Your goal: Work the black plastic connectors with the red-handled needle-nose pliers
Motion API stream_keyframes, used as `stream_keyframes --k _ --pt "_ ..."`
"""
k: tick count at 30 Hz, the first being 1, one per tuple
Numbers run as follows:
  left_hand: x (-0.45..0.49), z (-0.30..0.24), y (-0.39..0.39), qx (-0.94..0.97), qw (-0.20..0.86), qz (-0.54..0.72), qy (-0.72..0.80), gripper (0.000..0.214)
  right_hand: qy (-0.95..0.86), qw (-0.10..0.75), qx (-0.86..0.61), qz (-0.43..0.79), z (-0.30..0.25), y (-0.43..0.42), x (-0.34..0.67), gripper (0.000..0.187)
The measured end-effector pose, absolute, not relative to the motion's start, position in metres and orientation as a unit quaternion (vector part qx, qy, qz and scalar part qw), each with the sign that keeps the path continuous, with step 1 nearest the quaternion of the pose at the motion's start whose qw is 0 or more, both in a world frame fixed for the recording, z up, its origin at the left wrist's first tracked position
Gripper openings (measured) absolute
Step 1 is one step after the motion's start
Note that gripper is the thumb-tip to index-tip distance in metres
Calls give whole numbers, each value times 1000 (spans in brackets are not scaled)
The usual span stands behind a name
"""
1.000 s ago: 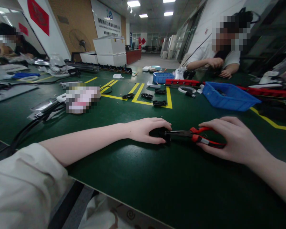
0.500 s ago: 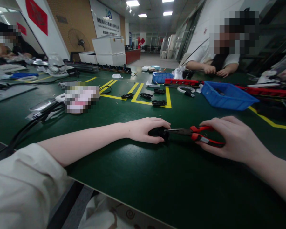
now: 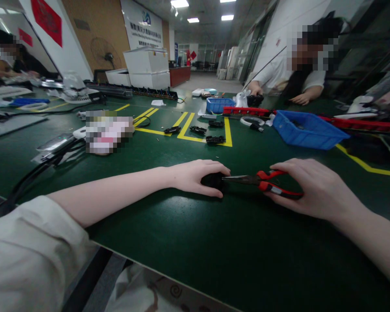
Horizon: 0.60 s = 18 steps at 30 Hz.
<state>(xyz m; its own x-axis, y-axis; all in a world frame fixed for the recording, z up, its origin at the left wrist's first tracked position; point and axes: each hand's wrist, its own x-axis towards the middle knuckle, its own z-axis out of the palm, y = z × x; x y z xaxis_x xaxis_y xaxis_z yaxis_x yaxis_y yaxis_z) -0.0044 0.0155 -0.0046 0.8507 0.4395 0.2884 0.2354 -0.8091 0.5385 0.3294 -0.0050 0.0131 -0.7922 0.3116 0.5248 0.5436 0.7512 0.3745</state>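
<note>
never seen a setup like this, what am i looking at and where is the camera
There's no machine here: these are a person's two bare hands, seen by one camera worn on their head, looking forward and down. All the pictures come from it.

The left hand holds a small dark black part, mostly hidden in its grip. The right hand holds long-nosed metal pliers with red and black handles, their tips at that part; whether they touch is hard to tell.

On the dark green tabletop, beyond the hands, lie four small black pieces near strips of yellow tape. Further right is an open blue plastic bin. Another person in white is across the table.
</note>
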Motion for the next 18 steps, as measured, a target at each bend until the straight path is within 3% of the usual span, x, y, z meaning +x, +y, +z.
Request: stream_keyframes --k 10,18 --pt "-5 -7 17 916 274 226 187 48 -927 199 -293 -124 4 1 338 48" --pt "-4 -6 16 910 280 232 197 51 -930 186 -297 -109 -9 5 335 46"
